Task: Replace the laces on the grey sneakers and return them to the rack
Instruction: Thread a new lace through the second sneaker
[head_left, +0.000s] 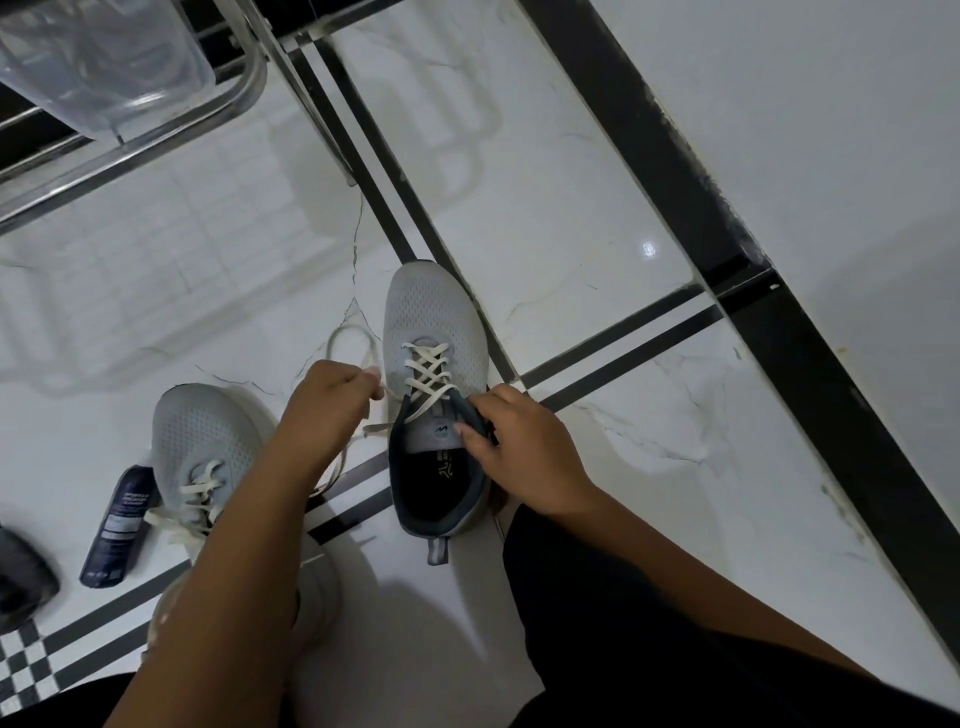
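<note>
lacing nearly done on the second sneaker

our left hand (332, 397) pinches the lace (426, 371) just beside the sneaker (434, 332); our right hand (511, 441) grips its collar. beyond our pinch the crosses look threaded. the other sneaker (200, 441) looks laced; tying and the rack (156, 150) remain.

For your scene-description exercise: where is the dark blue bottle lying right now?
In the head view, the dark blue bottle lies on the floor at lower left, beside the left grey sneaker.
</note>
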